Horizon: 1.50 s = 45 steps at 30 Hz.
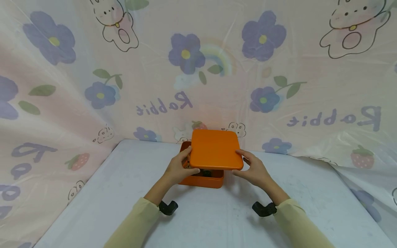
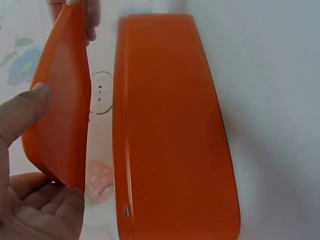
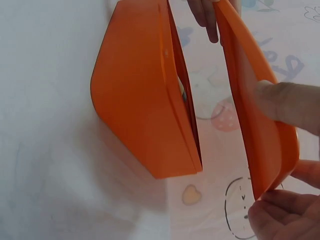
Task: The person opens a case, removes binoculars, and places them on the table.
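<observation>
Both hands hold a square orange lid (image 1: 217, 150) over an open orange box (image 1: 201, 182). My left hand (image 1: 178, 169) pinches the lid's left edge between thumb and fingers. At the opposite edge, my right hand (image 1: 255, 170) grips it the same way. A gap shows between the lid (image 2: 62, 110) and the box (image 2: 167, 125) in the left wrist view. From the right wrist, the lid (image 3: 257, 125) also stands apart from the box (image 3: 135, 90). Something dark (image 1: 206, 173) lies inside the box, mostly hidden by the lid.
The box stands on a white tabletop (image 1: 198, 220), toward its back edge. Behind and beside the table hangs a pale sheet (image 1: 217, 96) printed with flowers and rabbits. Each wrist carries a black camera mount, one on the left (image 1: 168, 208) and one on the right (image 1: 264, 209).
</observation>
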{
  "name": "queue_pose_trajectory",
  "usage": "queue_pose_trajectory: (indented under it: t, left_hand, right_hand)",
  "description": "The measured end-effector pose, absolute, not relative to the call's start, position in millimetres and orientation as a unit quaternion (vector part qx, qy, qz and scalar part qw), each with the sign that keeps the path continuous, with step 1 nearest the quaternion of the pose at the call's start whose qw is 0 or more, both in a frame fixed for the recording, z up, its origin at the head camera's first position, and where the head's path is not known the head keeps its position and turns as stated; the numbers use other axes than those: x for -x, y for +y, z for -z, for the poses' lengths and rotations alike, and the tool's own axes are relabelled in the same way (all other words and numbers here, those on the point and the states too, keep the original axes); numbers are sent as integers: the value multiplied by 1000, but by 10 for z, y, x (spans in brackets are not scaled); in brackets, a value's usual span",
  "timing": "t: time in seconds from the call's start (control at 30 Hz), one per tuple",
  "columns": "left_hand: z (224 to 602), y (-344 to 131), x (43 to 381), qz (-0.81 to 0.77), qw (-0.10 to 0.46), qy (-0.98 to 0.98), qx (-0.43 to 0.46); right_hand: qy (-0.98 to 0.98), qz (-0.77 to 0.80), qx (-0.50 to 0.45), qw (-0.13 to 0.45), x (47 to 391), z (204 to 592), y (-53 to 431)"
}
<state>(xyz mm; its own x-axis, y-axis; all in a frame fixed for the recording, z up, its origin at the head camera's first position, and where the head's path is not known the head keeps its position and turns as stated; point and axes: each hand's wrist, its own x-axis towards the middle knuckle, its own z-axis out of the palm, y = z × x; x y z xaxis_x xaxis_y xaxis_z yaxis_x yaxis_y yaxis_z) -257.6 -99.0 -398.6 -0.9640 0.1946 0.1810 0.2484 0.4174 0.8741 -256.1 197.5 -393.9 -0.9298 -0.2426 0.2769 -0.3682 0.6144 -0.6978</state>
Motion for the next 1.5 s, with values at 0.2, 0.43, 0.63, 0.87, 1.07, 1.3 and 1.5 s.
queue_pose_trajectory:
  t: [0.2, 0.43, 0.63, 0.87, 1.07, 1.3, 1.5]
  left_hand:
    - [3985, -927, 2576, 516, 25, -844, 144]
    - [3953, -820, 2561, 490, 33, -855, 168]
    - [3918, -705, 2548, 462, 43, -868, 176]
    - [3921, -529, 2565, 464, 38, -865, 190]
    - [3912, -410, 2560, 477, 36, -856, 198]
    - [3903, -277, 2558, 461, 26, -868, 184]
    - [3913, -185, 2551, 448, 24, -875, 180]
  right_hand:
    - [-894, -401, -183, 83, 2532, 3924, 2087]
    - [-895, -397, -183, 88, 2509, 3908, 2194]
    - [-893, -400, -187, 87, 2492, 3895, 2307]
    - [-896, -393, -187, 87, 2458, 3883, 2501]
    - [-901, -383, -183, 89, 2413, 3869, 2616]
    - [-906, -371, -180, 97, 2356, 3849, 2723]
    - [-907, -367, -181, 100, 2326, 3849, 2804]
